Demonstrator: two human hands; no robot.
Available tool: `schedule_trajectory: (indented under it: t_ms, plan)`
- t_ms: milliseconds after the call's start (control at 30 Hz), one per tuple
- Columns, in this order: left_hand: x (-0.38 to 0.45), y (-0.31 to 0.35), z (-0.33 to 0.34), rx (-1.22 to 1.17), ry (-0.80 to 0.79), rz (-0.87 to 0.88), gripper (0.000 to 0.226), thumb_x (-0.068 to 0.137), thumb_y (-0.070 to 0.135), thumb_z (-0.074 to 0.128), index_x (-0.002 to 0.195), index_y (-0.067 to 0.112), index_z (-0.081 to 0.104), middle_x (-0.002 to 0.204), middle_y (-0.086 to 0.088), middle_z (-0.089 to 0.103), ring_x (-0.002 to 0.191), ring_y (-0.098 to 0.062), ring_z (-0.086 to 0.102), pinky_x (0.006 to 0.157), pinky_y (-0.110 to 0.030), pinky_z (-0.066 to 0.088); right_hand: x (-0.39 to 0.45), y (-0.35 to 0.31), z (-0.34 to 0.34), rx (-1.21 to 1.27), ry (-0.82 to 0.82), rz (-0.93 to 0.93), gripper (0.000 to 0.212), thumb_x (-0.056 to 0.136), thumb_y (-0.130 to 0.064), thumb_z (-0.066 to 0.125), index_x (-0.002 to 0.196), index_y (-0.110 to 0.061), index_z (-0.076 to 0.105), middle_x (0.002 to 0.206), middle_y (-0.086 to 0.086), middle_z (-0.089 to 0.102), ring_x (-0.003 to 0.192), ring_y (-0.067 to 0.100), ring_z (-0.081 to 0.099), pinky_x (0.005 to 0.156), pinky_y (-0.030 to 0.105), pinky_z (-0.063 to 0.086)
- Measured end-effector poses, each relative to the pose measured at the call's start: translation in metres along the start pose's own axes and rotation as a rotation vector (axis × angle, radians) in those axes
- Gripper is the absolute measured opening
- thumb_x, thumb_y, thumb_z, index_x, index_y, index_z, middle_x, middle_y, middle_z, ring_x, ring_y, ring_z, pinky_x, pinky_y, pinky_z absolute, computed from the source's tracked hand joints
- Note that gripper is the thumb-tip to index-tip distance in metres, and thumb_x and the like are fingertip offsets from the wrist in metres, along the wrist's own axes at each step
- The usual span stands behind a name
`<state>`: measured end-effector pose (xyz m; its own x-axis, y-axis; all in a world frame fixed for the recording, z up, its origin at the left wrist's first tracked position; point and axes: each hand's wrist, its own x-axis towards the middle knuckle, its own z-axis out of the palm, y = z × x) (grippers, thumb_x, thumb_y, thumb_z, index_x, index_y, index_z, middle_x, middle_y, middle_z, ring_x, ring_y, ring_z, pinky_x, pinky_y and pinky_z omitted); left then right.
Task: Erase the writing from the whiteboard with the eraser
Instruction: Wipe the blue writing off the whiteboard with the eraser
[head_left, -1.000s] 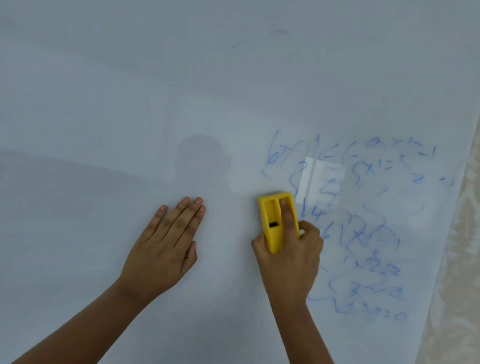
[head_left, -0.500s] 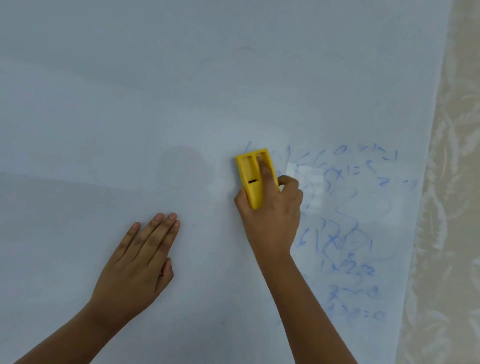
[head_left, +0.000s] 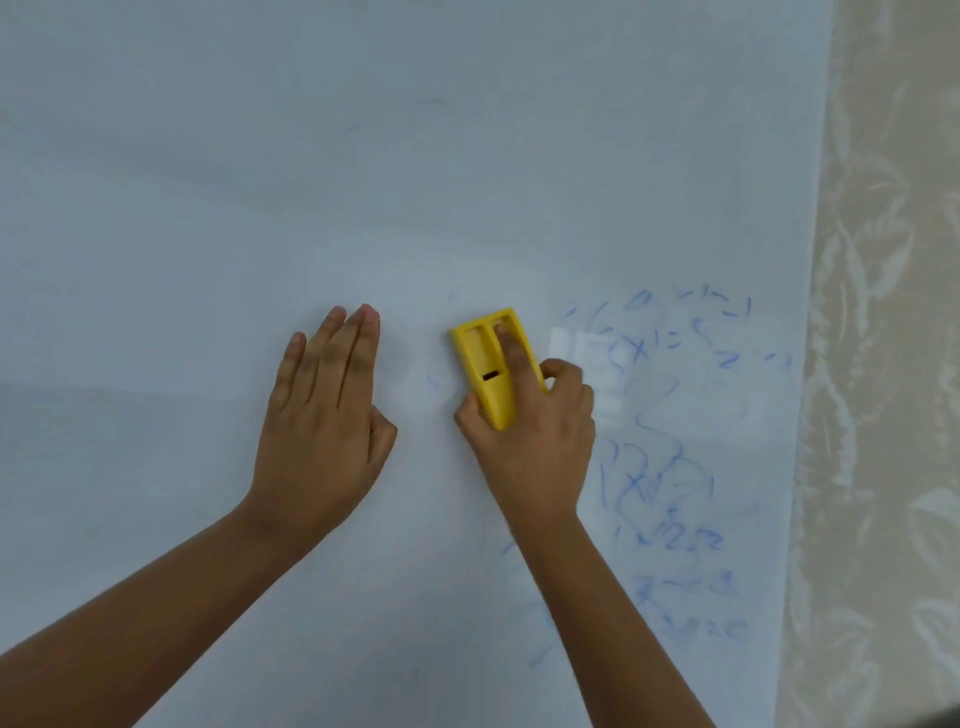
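Observation:
The whiteboard (head_left: 363, 182) fills most of the view. Smeared blue writing (head_left: 670, 457) covers its lower right part, from about mid-height down to near the bottom. My right hand (head_left: 535, 441) grips a yellow eraser (head_left: 488, 364) and presses it flat on the board at the left margin of the writing, one finger lying in the eraser's top groove. My left hand (head_left: 327, 415) lies flat on the bare board just left of the eraser, fingers together and pointing up.
A beige curtain (head_left: 883, 364) with a pale leaf pattern hangs along the board's right edge. The left and upper parts of the board carry only faint smudges.
The eraser rose from mid-writing to its top left corner and the blue marks there have faded. My left hand now lies higher and closer to the eraser. The camera view has shifted.

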<state>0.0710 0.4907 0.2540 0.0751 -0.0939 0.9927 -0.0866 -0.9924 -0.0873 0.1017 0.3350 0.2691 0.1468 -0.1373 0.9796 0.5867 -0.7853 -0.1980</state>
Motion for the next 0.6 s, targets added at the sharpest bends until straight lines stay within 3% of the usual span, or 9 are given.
schedule_trajectory:
  t_ms: [100, 200, 300, 467, 600]
  plan:
    - [-0.008, -0.001, 0.005, -0.058, 0.011, 0.004, 0.062, 0.081, 0.008, 0.034, 0.140, -0.008, 0.031, 0.142, -0.027, 0.041, 0.135, -0.031, 0.032, 0.112, -0.041, 0.020, 0.014, -0.001, 0.003, 0.028, -0.008, 0.101, 0.063, 0.072, -0.042, 0.065, 0.131, -0.033, 0.047, 0.105, 0.014, 0.051, 0.087, 0.032, 0.048, 0.067, 0.042, 0.046]
    - [-0.009, -0.001, 0.004, -0.152, 0.057, -0.082, 0.064, 0.079, 0.007, 0.033, 0.141, -0.007, 0.029, 0.144, -0.025, 0.038, 0.134, -0.028, 0.029, 0.109, -0.036, 0.023, -0.017, -0.018, 0.010, 0.000, -0.035, -0.075, 0.060, 0.071, -0.045, 0.058, 0.129, -0.034, 0.048, 0.097, 0.010, 0.053, 0.077, 0.029, 0.050, 0.059, 0.037, 0.045]
    - [-0.011, -0.002, 0.003, -0.180, 0.042, -0.055, 0.065, 0.079, 0.008, 0.032, 0.141, -0.007, 0.030, 0.145, -0.021, 0.036, 0.133, -0.027, 0.030, 0.111, -0.035, 0.020, -0.031, 0.002, 0.002, -0.021, -0.097, -0.193, 0.058, 0.069, -0.044, 0.057, 0.126, -0.034, 0.052, 0.094, 0.010, 0.056, 0.074, 0.029, 0.052, 0.057, 0.038, 0.048]
    - [-0.015, -0.002, 0.003, -0.206, 0.043, -0.011, 0.062, 0.081, 0.010, 0.032, 0.139, -0.010, 0.031, 0.144, -0.021, 0.037, 0.131, -0.027, 0.031, 0.114, -0.032, 0.017, 0.028, 0.007, -0.003, 0.027, -0.016, 0.061, 0.063, 0.071, -0.041, 0.065, 0.131, -0.035, 0.047, 0.106, 0.013, 0.051, 0.088, 0.031, 0.048, 0.068, 0.043, 0.048]
    - [-0.015, -0.001, 0.001, -0.251, 0.059, -0.026, 0.063, 0.079, 0.011, 0.033, 0.138, -0.013, 0.030, 0.142, -0.026, 0.040, 0.129, -0.029, 0.033, 0.104, -0.051, 0.035, 0.014, -0.030, 0.012, 0.036, -0.018, -0.126, 0.060, 0.069, -0.043, 0.062, 0.127, -0.033, 0.051, 0.096, 0.011, 0.052, 0.078, 0.031, 0.049, 0.060, 0.037, 0.043]
